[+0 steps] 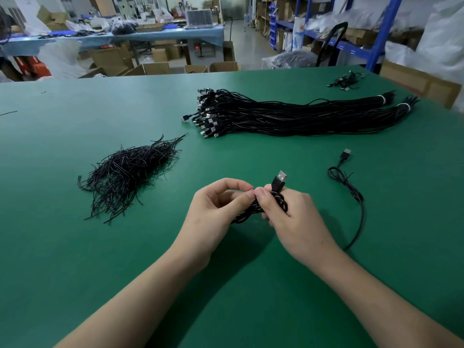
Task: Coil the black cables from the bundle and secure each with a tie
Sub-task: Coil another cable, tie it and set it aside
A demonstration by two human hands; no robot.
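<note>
Both at work: right hand (288, 209) grips the coiled cable (272, 203) so it can't spring loose, left hand (218, 204) pinches its middle, likely twisting a tie.

Green table (75, 247) carries cable bundle (288, 116), ties (125, 172)

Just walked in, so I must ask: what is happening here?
A person's right hand grips a coiled black cable above the green table, its USB plug pointing up. The left hand pinches the coil, perhaps fastening a tie. Spare ties lie left, the bundle behind, one loose cable right.
</note>
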